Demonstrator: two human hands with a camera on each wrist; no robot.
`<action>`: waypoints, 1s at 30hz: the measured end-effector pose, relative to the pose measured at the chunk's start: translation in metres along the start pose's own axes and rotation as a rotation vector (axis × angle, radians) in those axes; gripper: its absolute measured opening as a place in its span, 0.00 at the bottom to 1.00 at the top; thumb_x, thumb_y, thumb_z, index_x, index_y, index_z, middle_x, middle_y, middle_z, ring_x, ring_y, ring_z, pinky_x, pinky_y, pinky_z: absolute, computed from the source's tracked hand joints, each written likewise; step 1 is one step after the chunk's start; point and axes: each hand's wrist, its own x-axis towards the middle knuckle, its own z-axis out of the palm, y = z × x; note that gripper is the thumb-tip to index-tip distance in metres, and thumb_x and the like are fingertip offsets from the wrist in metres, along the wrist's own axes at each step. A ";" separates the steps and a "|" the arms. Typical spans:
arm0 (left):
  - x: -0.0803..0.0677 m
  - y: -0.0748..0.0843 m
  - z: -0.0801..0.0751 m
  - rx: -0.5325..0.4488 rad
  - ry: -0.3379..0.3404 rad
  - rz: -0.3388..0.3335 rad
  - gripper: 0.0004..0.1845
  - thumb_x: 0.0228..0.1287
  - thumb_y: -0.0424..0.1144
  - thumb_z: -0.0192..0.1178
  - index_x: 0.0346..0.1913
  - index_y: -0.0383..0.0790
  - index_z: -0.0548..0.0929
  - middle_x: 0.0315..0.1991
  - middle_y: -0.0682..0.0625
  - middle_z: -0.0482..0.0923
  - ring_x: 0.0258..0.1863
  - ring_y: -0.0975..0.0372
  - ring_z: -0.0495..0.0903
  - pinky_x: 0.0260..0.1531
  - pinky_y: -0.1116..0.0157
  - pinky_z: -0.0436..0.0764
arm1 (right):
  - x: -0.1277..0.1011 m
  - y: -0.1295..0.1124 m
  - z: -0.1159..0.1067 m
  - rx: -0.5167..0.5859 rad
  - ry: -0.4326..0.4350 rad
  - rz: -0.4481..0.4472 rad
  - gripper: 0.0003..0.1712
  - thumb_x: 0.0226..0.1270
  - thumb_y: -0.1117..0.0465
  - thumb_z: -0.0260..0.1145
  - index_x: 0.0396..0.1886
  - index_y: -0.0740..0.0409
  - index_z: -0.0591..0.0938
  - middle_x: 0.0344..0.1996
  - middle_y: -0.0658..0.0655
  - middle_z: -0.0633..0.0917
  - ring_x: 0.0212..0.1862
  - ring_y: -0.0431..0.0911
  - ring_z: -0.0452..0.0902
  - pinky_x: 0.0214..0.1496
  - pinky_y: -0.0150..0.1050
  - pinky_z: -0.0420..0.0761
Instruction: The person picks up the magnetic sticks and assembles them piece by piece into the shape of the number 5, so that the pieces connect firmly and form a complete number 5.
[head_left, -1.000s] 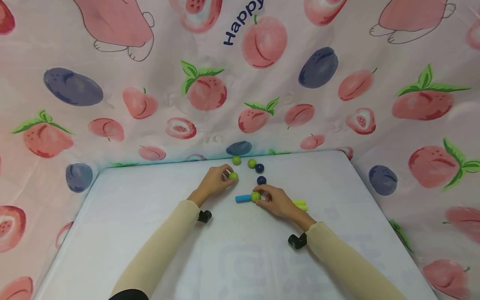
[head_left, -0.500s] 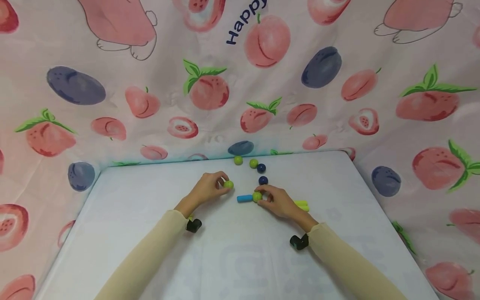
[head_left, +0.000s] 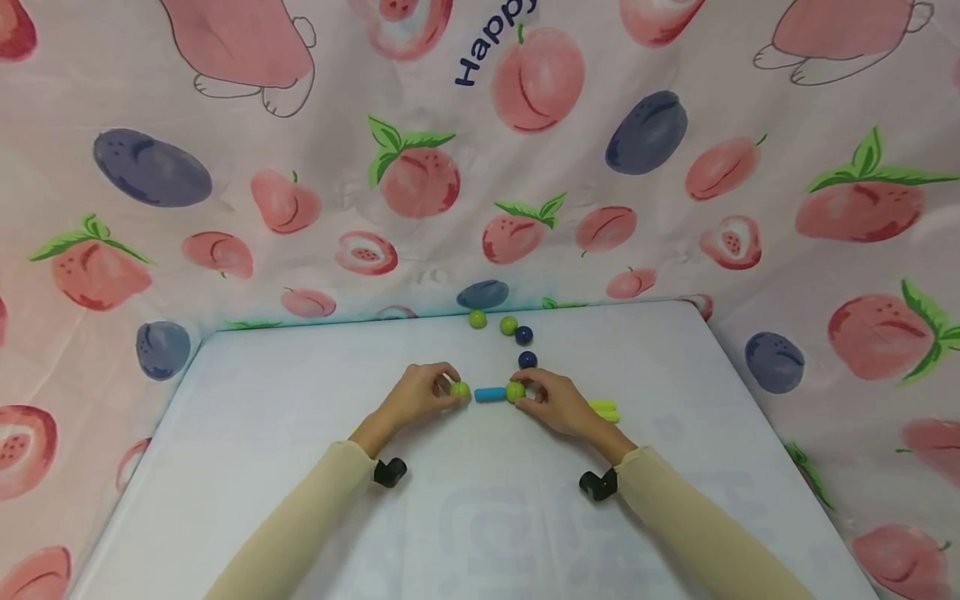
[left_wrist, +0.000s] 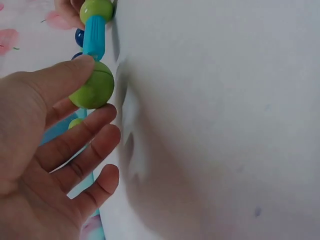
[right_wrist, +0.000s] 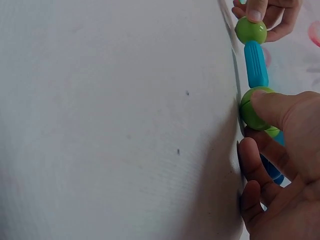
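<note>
My left hand (head_left: 416,393) pinches a green ball (left_wrist: 94,87) between thumb and fingers, the other fingers loosely bent below it. In my right hand (head_left: 558,404) is a second green ball (right_wrist: 254,109), gripped by thumb and fingertips. A ribbed blue rod (head_left: 491,394) sticks out leftward from this second ball, low over the white table. Its free end points at the left hand's ball, with a narrow gap between them in the head view. From the left wrist, the blue rod (left_wrist: 94,37) overlaps the top of the near ball.
Behind the hands lie two more green balls (head_left: 477,319) near the back edge of the white table (head_left: 300,517). Two navy balls (head_left: 527,359) are just beyond the right hand. Yellow-green rods (head_left: 604,411) lie partly behind the right wrist. A fruit-print cloth (head_left: 420,250) hangs behind.
My left hand has brought its green ball toward me, level with the blue rod's free end. The right hand keeps its grip on the other ball and has barely moved.
</note>
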 end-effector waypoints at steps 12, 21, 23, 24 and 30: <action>-0.008 -0.004 0.007 -0.022 0.032 0.012 0.14 0.60 0.39 0.76 0.47 0.43 0.86 0.36 0.52 0.87 0.31 0.65 0.79 0.36 0.64 0.79 | -0.001 -0.003 0.001 0.009 0.014 -0.022 0.22 0.69 0.62 0.72 0.61 0.52 0.82 0.47 0.51 0.84 0.34 0.41 0.73 0.38 0.36 0.75; -0.006 -0.006 0.011 -0.043 0.031 0.016 0.14 0.61 0.40 0.76 0.48 0.43 0.86 0.36 0.52 0.86 0.31 0.65 0.79 0.36 0.65 0.79 | -0.002 -0.004 -0.002 -0.009 0.008 0.004 0.22 0.69 0.61 0.72 0.62 0.52 0.82 0.47 0.51 0.84 0.35 0.41 0.73 0.38 0.36 0.76; -0.006 -0.005 0.010 -0.035 0.034 0.017 0.14 0.61 0.40 0.76 0.48 0.43 0.86 0.36 0.52 0.86 0.31 0.65 0.79 0.37 0.64 0.80 | -0.002 -0.003 -0.002 -0.010 0.008 0.004 0.22 0.69 0.61 0.72 0.62 0.52 0.81 0.47 0.51 0.84 0.35 0.41 0.73 0.38 0.36 0.76; -0.006 -0.005 0.010 -0.032 0.035 0.017 0.14 0.61 0.40 0.76 0.48 0.43 0.86 0.36 0.52 0.86 0.31 0.65 0.79 0.37 0.64 0.80 | -0.002 -0.003 -0.002 -0.012 0.007 0.006 0.22 0.69 0.61 0.72 0.62 0.52 0.81 0.48 0.51 0.84 0.35 0.41 0.74 0.38 0.36 0.76; -0.006 -0.004 0.009 -0.025 0.032 0.002 0.15 0.61 0.40 0.75 0.48 0.43 0.85 0.36 0.52 0.86 0.32 0.65 0.79 0.37 0.64 0.79 | 0.001 -0.001 -0.001 -0.008 -0.001 0.019 0.23 0.69 0.61 0.72 0.63 0.51 0.81 0.48 0.50 0.84 0.35 0.41 0.73 0.38 0.36 0.75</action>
